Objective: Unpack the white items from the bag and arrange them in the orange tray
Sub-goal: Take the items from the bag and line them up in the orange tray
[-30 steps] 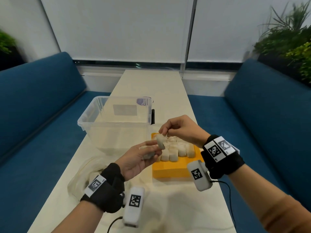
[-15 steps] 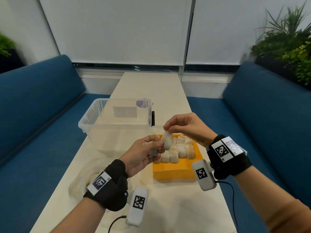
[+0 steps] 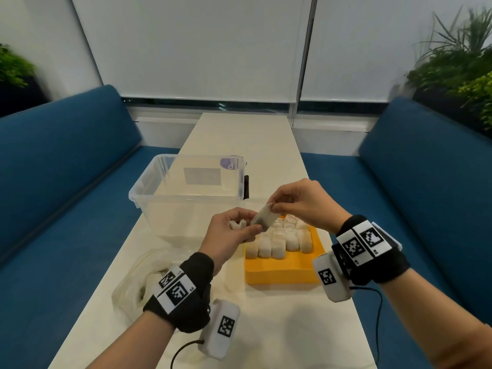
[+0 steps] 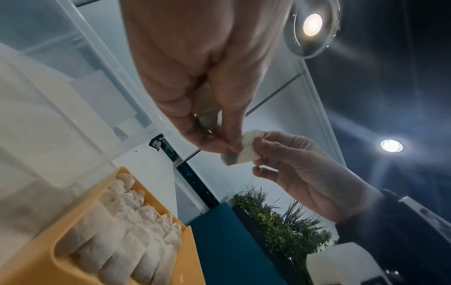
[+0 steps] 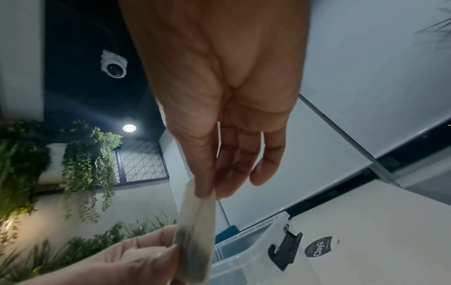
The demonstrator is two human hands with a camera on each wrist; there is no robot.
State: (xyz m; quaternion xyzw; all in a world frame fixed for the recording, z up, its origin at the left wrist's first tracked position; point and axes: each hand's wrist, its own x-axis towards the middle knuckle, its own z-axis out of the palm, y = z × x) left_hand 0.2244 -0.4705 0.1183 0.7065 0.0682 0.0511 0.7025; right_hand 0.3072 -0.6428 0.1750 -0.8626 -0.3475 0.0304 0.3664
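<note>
Both hands pinch one white item (image 3: pixel 263 219) above the orange tray (image 3: pixel 282 272) — left hand (image 3: pixel 229 235) low end, right hand (image 3: pixel 300 203) top. Only the left-wrist view shows another item (image 4: pixel 206 108) in the left palm. Bag (image 3: pixel 138 283) left of tray — pale table (image 3: pixel 279 328), blue benches.

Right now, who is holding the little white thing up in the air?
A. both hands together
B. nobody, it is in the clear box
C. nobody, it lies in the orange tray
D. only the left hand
A: the left hand and right hand both pinch the white item above the orange tray.
</note>
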